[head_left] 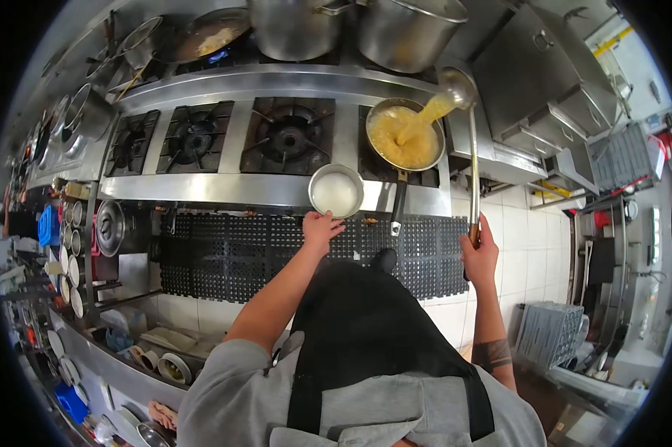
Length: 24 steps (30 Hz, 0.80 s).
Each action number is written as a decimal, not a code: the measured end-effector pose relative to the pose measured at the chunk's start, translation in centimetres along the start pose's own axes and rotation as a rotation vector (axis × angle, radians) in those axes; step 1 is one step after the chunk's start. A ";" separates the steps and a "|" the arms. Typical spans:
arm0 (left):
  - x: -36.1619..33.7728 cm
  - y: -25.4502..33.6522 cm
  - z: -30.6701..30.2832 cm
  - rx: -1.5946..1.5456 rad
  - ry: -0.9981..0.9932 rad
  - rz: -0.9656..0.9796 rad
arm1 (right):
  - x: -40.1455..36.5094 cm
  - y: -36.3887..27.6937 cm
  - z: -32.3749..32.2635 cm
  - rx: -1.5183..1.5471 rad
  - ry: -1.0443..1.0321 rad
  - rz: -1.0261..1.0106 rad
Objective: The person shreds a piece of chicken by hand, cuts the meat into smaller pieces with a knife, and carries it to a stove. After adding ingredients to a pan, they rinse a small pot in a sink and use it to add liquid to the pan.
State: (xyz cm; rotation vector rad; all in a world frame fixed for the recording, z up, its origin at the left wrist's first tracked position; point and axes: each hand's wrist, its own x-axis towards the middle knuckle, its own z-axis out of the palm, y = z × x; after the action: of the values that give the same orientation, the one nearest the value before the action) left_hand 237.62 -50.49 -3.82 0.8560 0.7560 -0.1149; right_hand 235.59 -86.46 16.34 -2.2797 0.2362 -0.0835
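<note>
My right hand grips the long handle of a steel ladle, tipped so that yellow liquid pours from it into a frying pan on the right burner. The pan holds a pool of the same yellow liquid, and its dark handle points toward me. My left hand touches the near rim of a small steel bowl of whitish liquid that sits on the stove's front ledge, just left of the pan handle.
Three unlit burners lie left of the pan. Big steel pots and a wok stand on the back row. A black rubber mat covers the floor. Shelves with bowls and containers run along the left; crates sit at the right.
</note>
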 end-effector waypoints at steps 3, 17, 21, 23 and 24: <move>-0.1 -0.1 0.1 -0.035 0.009 0.015 | 0.9 7.3 3.4 -0.181 0.160 -0.219; -0.9 -0.3 -0.3 0.007 -0.099 -0.097 | 1.2 3.7 3.7 0.144 -0.155 0.252; -1.1 -0.7 -0.2 -0.024 -0.121 -0.056 | -0.4 3.5 0.2 0.028 -0.294 0.191; -1.4 -1.5 -0.1 -0.031 -0.107 -0.020 | -1.7 2.7 -1.6 -0.014 -0.364 0.211; -1.4 -1.5 0.0 -0.041 -0.108 0.012 | -2.2 2.5 -2.3 -0.022 -0.423 0.210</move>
State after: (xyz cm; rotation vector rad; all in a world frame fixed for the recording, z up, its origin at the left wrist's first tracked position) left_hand 235.98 -51.81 -3.87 0.8088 0.6498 -0.1337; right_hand 232.77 -89.30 15.99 -2.2182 0.2507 0.5063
